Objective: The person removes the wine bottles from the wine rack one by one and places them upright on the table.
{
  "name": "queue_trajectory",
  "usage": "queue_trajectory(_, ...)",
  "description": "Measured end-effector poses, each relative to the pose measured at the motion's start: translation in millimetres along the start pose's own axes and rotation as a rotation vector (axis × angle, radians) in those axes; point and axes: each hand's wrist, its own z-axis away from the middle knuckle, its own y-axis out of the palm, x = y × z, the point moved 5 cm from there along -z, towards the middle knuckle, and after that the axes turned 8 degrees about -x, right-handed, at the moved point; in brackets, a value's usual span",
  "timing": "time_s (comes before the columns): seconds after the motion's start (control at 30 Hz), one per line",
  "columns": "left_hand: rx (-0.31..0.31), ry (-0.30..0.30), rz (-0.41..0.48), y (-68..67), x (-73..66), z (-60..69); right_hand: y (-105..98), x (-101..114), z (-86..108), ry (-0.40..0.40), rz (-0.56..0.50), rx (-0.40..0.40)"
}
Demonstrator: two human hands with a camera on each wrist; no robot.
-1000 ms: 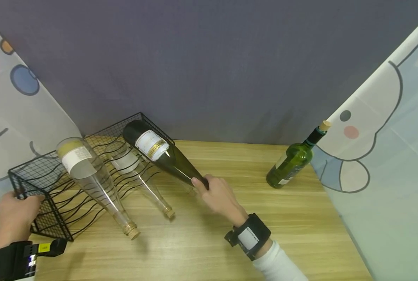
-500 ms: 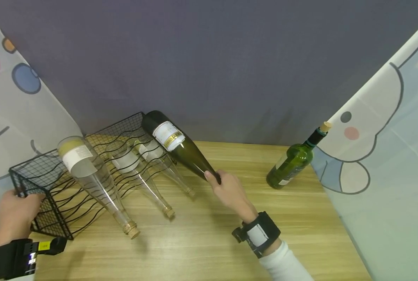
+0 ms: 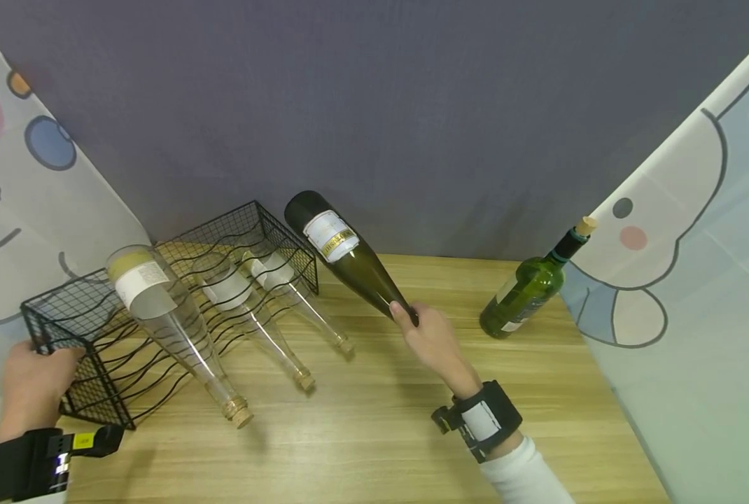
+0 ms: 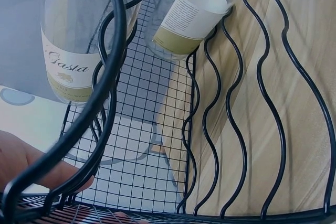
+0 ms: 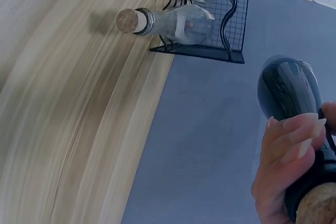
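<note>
My right hand (image 3: 434, 339) grips the neck of a dark wine bottle (image 3: 352, 259) with a white and gold label. The bottle is tilted in the air just right of the black wire wine rack (image 3: 85, 350), base toward the back wall. In the right wrist view, fingers (image 5: 294, 150) curl round the neck above the cork (image 5: 317, 205). My left hand (image 3: 37, 381) holds the rack's left end, thumb over the wire. Lying in the rack, corks toward the front, are a large clear bottle (image 3: 173, 329) and two slimmer ones, a middle bottle (image 3: 255, 322) and a right bottle (image 3: 302, 297).
A green wine bottle (image 3: 522, 297) with a cork stands upright at the right on the wooden table (image 3: 349, 434). A grey-blue wall panel (image 3: 412, 126) rises behind, and printed side walls close in left and right.
My right hand has carried the dark bottle rightward, from over the rack's right end to beside it, uncovering the right clear bottle. The left hand keeps its hold on the rack.
</note>
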Motion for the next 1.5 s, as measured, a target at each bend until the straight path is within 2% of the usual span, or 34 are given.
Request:
queue_trajectory(0.3,0.013,0.001,0.026,-0.3,-1.7,1.5,-11.4,-18.7,-2.9,0.01,-0.017,-0.019)
queue_trajectory(0.57,0.005,0.017,0.011,-0.1,-4.3,1.7,-19.8,-36.1,-2.1,0.034,-0.012,-0.021)
queue_trajectory(0.83,-0.002,0.027,0.003,-0.2,-2.8,0.5,-29.2,-48.9,-0.4,0.049,0.045,-0.048)
queue_trajectory(1.2,-0.001,0.013,0.012,-2.3,-3.5,7.0,-31.1,-67.0,1.8,0.095,0.076,-0.048)
queue_trajectory(1.5,-0.008,0.031,0.002,-1.8,-1.9,1.1,-32.4,-79.2,1.0,0.119,0.107,-0.041)
